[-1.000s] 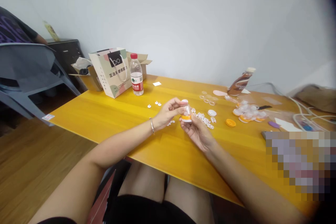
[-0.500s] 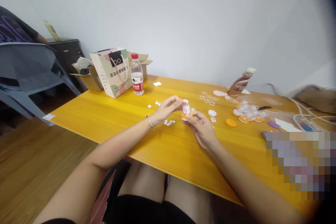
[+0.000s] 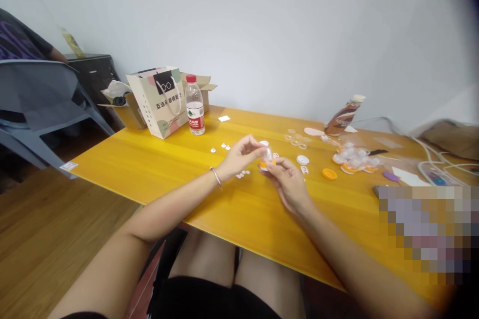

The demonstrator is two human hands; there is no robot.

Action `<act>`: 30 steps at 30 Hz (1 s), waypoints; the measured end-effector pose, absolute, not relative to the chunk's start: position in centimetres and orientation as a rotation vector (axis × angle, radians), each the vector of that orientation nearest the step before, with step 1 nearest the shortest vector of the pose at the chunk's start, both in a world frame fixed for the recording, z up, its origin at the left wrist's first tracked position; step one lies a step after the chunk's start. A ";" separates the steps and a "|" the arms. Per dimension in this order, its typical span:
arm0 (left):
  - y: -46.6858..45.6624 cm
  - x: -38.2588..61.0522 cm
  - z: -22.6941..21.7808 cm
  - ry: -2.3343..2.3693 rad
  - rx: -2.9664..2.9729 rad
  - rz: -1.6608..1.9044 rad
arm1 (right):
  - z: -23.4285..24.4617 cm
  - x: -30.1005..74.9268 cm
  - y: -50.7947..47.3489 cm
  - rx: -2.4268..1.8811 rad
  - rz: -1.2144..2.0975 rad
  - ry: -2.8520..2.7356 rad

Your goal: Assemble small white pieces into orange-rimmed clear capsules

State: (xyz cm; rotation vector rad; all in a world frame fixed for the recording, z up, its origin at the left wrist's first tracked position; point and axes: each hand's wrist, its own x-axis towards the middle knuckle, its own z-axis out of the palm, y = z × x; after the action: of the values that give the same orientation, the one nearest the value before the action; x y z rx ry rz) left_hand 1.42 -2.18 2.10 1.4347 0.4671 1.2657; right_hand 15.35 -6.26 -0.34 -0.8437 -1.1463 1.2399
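Now, hands point(image 3: 290, 187) pinch capsule point(image 3: 267, 156), "bo" bag point(image 3: 159, 104), red-cap btl point(image 3: 195, 108)

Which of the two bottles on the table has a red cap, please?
The clear water bottle beside the paper bag; the brown bottle to its right has a white cap.

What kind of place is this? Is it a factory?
Likely a small office or home workroom: a yellow table by a bare wall, little plastic parts spread on it, and the left hand and right hand holding a small vial.
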 end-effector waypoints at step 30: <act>-1.8 1.3 1.5 0.587 1.540 1.254 | -1.1 15.8 -5.8 -0.849 1.261 -1.134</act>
State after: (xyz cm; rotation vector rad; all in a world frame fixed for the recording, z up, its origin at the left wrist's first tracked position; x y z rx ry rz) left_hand 1.29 -1.75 1.51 1.5399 0.5871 1.2541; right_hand 15.76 -5.78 -1.06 -0.8486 -1.1335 1.2614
